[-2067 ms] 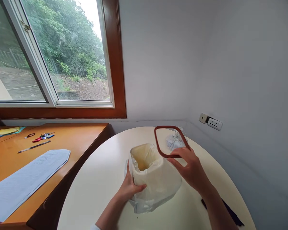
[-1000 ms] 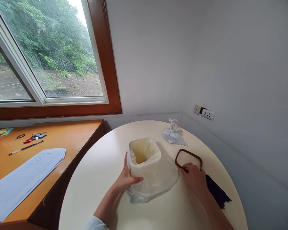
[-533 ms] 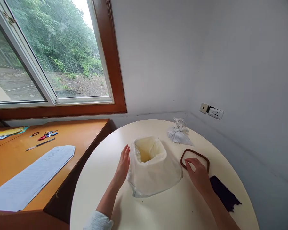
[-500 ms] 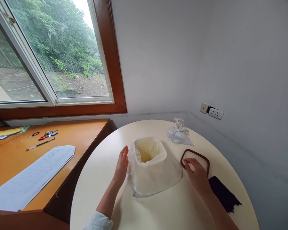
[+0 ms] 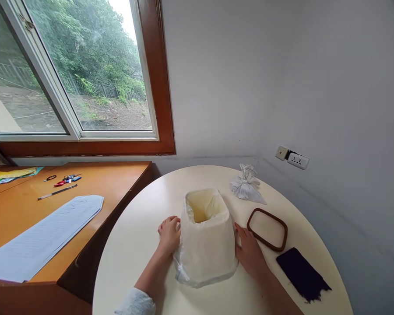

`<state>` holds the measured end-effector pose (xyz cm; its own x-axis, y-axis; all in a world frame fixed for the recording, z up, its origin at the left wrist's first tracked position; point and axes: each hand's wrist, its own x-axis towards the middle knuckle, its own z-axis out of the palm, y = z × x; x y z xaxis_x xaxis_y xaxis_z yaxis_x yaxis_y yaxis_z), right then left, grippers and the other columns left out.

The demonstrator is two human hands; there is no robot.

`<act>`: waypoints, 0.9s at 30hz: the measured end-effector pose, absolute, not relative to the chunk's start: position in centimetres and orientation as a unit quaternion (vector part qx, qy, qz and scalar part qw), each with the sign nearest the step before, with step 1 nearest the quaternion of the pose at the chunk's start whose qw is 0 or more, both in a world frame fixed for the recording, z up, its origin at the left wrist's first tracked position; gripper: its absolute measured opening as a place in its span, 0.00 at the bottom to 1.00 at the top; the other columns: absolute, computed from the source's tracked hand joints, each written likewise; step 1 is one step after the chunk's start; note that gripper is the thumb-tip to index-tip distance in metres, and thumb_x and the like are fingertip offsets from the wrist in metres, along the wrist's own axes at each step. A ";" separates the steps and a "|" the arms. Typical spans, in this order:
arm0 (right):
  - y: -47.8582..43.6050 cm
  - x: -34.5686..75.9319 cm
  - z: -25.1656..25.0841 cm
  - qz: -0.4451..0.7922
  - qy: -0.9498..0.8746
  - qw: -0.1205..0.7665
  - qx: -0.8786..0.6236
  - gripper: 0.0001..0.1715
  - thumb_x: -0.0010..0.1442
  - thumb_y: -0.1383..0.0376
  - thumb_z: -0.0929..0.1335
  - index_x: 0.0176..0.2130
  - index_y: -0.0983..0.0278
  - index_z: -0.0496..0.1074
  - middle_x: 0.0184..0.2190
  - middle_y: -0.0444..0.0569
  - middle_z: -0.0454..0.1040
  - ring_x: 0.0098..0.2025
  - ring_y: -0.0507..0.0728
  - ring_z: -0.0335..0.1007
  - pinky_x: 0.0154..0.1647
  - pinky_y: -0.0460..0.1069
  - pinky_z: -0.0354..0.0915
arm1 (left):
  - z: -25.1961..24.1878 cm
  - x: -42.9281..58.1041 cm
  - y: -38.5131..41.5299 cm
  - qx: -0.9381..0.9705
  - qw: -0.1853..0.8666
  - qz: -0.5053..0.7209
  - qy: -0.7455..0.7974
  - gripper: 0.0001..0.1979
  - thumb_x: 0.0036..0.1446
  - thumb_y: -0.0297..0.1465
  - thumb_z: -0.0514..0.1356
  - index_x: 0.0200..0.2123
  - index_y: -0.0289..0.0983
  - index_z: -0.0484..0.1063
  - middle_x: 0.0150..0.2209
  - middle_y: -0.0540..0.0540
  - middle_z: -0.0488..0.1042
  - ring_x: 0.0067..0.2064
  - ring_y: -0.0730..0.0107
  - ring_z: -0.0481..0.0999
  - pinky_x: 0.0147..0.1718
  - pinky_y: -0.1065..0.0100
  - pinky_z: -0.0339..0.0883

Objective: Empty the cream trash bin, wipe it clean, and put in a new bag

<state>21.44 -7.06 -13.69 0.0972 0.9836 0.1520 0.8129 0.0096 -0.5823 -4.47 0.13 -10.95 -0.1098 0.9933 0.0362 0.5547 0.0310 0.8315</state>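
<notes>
On the round cream table (image 5: 134, 245), a bag-lined wastebasket (image 5: 210, 243) stood between two hands.
The left hand (image 5: 170, 233) was loosely curled, the right hand (image 5: 248, 249) half extended, both at its sides; whether either pinched the translucent liner (image 5: 213, 276) could not be told. Pale and upright, mouth open, it wore the liner folded over its rim; a brown rounded ring (image 5: 265, 242) lay just beyond the right hand.
</notes>
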 end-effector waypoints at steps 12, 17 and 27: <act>-6.4 21.7 -12.7 0.469 -0.409 0.543 -0.564 0.24 0.48 0.61 0.66 0.46 0.64 0.68 0.30 0.45 0.70 0.33 0.54 0.69 0.37 0.48 0.65 | -9.5 -5.0 0.2 0.449 0.524 0.520 0.503 0.22 0.46 0.44 0.58 0.42 0.37 0.69 0.27 0.50 0.74 0.26 0.69 0.72 0.25 0.71 0.62; -6.5 22.8 -10.8 0.637 -0.294 0.553 -0.449 0.21 0.51 0.56 0.66 0.45 0.60 0.68 0.37 0.48 0.75 0.40 0.59 0.71 0.36 0.51 0.67 | -8.4 -5.8 0.7 0.408 0.580 0.526 0.470 0.26 0.44 0.44 0.61 0.45 0.36 0.70 0.31 0.47 0.76 0.28 0.68 0.73 0.23 0.72 0.62; -4.1 24.5 -7.7 0.687 -0.358 0.449 -0.446 0.17 0.53 0.57 0.67 0.40 0.64 0.72 0.35 0.49 0.76 0.38 0.55 0.72 0.33 0.46 0.67 | -3.1 -7.8 2.0 0.405 0.660 0.484 0.407 0.23 0.51 0.35 0.62 0.51 0.40 0.67 0.33 0.46 0.76 0.28 0.70 0.74 0.22 0.75 0.63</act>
<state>24.49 -4.06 -7.67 -0.1993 0.9358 -0.2908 -0.2981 -0.3406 -0.8917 -7.79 2.05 -3.07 0.2002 0.9690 -0.1450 -0.3089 0.2029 0.9292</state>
